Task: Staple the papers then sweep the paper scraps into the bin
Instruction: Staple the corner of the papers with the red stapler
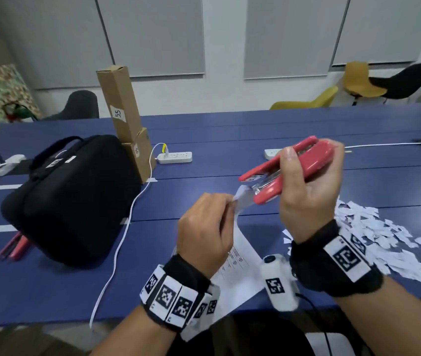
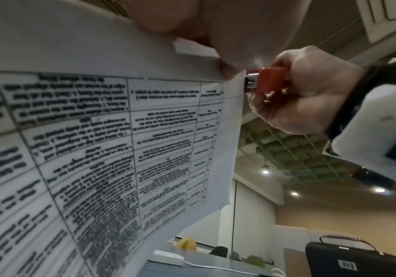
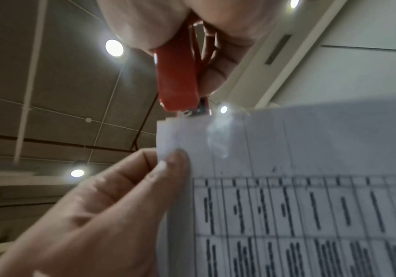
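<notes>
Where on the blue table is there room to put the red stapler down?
Bare blue tabletop stretches behind the white power strip, and more lies between the black zipped bag and the printed paper sheets. It is crowded at the right, where torn white paper scraps cover the table.

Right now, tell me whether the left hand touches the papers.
Touching: in the right wrist view the left hand pinches the corner of the papers.

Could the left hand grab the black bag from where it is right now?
Probably not yet. The left hand is busy pinching the papers at the red stapler, so it would have to let go first. The black bag sits on the table to its left, with nothing between them.
</notes>
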`<action>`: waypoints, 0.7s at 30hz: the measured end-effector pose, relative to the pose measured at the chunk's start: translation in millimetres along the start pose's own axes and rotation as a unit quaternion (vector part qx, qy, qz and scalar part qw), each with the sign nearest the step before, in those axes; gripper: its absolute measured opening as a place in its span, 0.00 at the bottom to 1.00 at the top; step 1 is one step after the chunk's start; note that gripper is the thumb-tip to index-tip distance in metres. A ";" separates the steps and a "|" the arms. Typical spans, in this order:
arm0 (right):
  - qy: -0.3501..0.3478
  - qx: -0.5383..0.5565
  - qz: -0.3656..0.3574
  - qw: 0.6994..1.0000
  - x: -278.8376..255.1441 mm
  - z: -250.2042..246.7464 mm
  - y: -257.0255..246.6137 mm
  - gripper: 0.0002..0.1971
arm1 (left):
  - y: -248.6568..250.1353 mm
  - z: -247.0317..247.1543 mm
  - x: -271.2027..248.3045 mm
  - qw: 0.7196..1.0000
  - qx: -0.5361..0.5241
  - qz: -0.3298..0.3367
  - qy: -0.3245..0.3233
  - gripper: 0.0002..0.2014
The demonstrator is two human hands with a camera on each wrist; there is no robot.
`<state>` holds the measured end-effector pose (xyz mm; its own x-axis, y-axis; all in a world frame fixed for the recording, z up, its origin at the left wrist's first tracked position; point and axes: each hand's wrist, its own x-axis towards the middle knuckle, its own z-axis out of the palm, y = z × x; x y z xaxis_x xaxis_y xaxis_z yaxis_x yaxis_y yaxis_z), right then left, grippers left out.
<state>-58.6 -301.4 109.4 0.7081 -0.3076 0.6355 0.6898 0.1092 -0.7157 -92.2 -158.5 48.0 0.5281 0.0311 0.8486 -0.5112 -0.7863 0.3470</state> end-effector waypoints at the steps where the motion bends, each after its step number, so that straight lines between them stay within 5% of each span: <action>1: 0.011 -0.002 0.012 1.000 -1.8 1.8 3.9 0.13 | 0.9 1.7 -1.0 1.000 0.001 0.003 -0.004 0.07; 21: 0.091 0.021 0.013 0.996 -2.6 17.9 14.2 0.19 | 24.9 4.5 3.3 0.998 -0.002 -0.059 -0.027 0.10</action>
<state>-48.0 -282.2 102.8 0.6896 -0.4694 0.5515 0.6799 0.1575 -0.7162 -100.1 -180.7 57.6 0.6204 0.0907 0.7790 -0.4455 -0.7767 0.4452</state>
